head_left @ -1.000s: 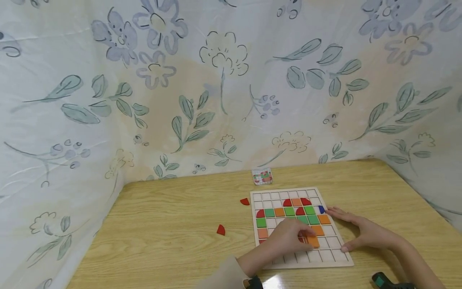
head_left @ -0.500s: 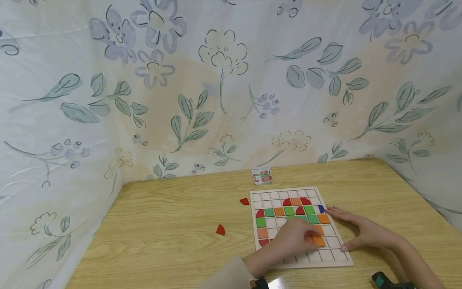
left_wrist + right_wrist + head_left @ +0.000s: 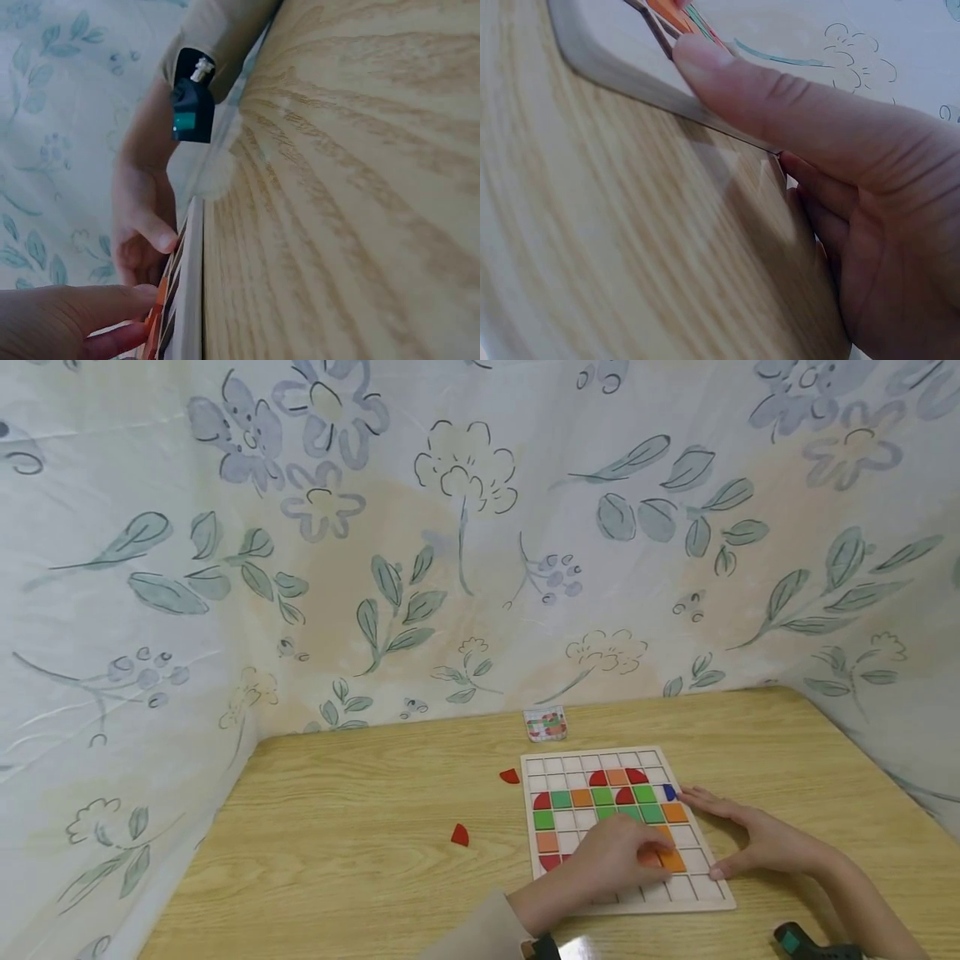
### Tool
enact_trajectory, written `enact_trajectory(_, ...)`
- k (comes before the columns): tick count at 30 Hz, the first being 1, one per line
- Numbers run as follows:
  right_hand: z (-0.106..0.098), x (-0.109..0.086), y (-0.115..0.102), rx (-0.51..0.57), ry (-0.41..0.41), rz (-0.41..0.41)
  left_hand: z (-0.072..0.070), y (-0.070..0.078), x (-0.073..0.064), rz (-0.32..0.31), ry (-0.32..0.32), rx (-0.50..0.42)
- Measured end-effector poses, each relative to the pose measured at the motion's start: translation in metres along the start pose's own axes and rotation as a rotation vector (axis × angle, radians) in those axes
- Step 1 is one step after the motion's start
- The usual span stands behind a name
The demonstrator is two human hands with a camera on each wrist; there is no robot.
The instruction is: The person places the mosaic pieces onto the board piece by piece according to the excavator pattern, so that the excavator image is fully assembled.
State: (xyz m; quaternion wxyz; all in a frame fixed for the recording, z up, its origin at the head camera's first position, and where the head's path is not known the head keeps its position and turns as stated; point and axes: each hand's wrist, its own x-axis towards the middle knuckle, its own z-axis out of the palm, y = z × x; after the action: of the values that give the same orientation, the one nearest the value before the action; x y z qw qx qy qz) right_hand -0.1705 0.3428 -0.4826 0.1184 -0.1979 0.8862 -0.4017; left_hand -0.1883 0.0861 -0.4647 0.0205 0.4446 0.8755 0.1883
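A pale wooden grid board (image 3: 693, 894) lies on the table, with colored squares and red quarter-circle pieces in its cells. My left hand (image 3: 611, 860) reaches over it from the front left, thumb and index finger pinching an orange square tile (image 3: 675, 862) at one of the right-hand cells. In the left wrist view, those fingertips meet the orange tile (image 3: 158, 301) low over the board. My right hand (image 3: 772, 842) spans the board's right edge with fingers extended. Its thumb (image 3: 735, 84) rests on the rim in the right wrist view. The left hand hides several cells.
Two loose red quarter-circle pieces, one (image 3: 509, 776) near the board and another (image 3: 460, 835) farther left, lie on the table. A small pattern card (image 3: 546, 725) sits behind the board. One blue piece (image 3: 669, 792) lies at the right edge. Floral cloth (image 3: 465, 543) hangs behind.
My left hand has shifted slightly right with the orange square tile, uncovering a red piece at the board's lower left. The right hand stays at the board's edge.
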Motion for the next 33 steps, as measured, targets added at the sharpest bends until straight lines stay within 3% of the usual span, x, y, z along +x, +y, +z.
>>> enact_trajectory(6,0.001,-0.001,0.0,-0.009,0.015,-0.006,0.001,0.002,-0.001,0.025,0.009,0.1)
enact_trajectory(9,0.001,-0.001,-0.001,-0.009,0.018,-0.005,0.001,0.002,-0.001,0.031,0.013,0.095)
enact_trajectory(15,0.001,-0.001,0.001,-0.007,0.019,0.0,-0.004,-0.006,-0.008,0.033,0.001,-0.024)
enact_trajectory(20,0.001,0.001,0.003,-0.003,0.021,0.014,-0.019,-0.028,-0.025,0.043,0.021,-0.14)
enact_trajectory(23,0.001,0.001,0.003,-0.001,0.024,0.02,-0.028,-0.046,-0.041,-0.029,0.022,-0.249)
enact_trajectory(27,0.002,0.0,0.003,0.001,0.025,0.018,-0.039,-0.068,-0.07,-0.199,0.032,-0.339)
enact_trajectory(30,0.003,0.0,0.003,0.0,0.027,0.01,-0.047,-0.083,-0.093,-0.302,0.063,-0.348)
enact_trajectory(33,0.002,0.0,0.002,-0.006,0.03,0.011,-0.057,-0.098,-0.113,-0.339,0.11,-0.323)
